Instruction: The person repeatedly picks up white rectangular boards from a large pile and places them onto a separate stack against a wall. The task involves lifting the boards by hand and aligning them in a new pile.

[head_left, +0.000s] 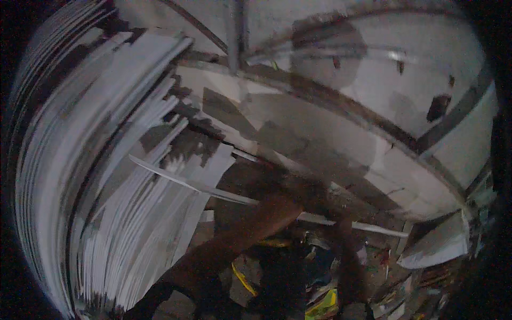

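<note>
The picture is dark, and both hands are in shadow. A long, thin white strip slants across in front of me, its left end higher and slightly bent. My left hand is closed around its middle, the forearm rising from the lower left. A short way to the right, my right hand grips the same strip. The fingers of both hands are hard to make out. The strip's right end passes close to a pale angled panel; whether they touch, I cannot tell.
Tall stacks of long white strips fill the left side. Beyond my hands lies a pale worktop or board, crossed by shadows. Scattered pieces lie at the lower right. Something yellow shows near my body.
</note>
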Motion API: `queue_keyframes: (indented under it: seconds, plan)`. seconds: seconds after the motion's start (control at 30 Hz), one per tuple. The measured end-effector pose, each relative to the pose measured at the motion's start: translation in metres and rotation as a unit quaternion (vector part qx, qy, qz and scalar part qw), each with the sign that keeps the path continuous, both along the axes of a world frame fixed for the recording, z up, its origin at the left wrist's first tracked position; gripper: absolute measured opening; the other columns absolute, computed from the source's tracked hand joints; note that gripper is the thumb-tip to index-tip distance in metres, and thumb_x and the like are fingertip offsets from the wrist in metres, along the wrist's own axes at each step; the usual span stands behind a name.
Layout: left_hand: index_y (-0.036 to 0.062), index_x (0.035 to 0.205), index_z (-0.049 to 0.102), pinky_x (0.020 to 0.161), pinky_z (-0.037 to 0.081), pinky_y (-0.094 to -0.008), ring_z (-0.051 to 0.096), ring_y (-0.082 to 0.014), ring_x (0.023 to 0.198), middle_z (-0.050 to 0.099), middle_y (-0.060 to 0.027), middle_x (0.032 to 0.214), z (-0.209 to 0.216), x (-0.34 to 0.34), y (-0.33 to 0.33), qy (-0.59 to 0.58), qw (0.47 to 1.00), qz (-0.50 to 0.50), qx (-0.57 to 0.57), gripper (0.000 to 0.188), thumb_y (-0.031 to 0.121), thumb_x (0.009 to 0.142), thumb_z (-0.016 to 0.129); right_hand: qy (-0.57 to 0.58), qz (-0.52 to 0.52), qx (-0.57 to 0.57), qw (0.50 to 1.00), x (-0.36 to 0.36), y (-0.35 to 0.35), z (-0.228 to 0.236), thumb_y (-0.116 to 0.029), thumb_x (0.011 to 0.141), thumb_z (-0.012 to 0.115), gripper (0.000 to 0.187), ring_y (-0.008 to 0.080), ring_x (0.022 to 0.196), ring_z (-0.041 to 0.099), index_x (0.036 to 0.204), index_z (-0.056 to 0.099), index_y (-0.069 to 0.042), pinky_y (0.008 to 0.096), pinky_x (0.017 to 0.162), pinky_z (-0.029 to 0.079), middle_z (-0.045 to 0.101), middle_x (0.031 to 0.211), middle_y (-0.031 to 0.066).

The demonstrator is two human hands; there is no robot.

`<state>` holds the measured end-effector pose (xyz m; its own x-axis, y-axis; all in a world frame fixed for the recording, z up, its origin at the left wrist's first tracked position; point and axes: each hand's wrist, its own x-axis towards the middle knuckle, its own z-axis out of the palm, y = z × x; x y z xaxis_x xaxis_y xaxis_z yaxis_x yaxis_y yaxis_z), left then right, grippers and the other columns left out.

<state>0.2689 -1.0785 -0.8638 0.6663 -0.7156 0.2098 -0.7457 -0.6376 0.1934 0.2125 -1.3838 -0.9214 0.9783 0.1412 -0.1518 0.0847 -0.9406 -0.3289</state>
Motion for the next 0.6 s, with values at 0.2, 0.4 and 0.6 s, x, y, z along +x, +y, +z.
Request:
queue_keyframes:
  seconds: [0.2,0.4,0.6]
  plan:
    - [0.0057,0.098,0.075,0.066,0.059,-0.0477,0.071,-0.0327,0.077,0.070,-0.0160,0.092,0.101,-0.041,0.071,-0.046,0.988,0.102,-0.107,0.019,0.016,0.084,0.068,0.036,0.126,-0.002,0.991,-0.002,0.083,0.088,-0.045,0.072,0.088,0.059,0.0369,0.095,0.073,0.126,0.073,-0.025,0.0498,0.088,0.056,0.076,0.104,0.0138]
    - [0.0117,0.107,0.073,0.074,0.060,-0.0515,0.073,-0.0376,0.082,0.071,-0.0180,0.092,0.267,-0.120,0.136,0.210,0.954,0.204,0.068,0.027,0.031,0.091,0.065,0.043,0.237,-0.014,0.970,-0.010,0.124,0.206,-0.045,0.072,0.087,0.059,0.0370,0.094,0.073,0.126,0.072,-0.026,0.0503,0.087,0.056,0.075,0.103,0.0141]
    - [0.0187,0.122,0.065,0.067,0.062,-0.0470,0.075,-0.0310,0.088,0.070,-0.0102,0.092,0.371,-0.175,0.147,0.259,0.926,0.238,0.134,0.033,0.022,0.089,0.070,0.037,0.316,-0.033,0.948,-0.030,0.143,0.333,-0.046,0.073,0.086,0.059,0.0371,0.093,0.073,0.126,0.072,-0.026,0.0508,0.086,0.056,0.075,0.102,0.0145]
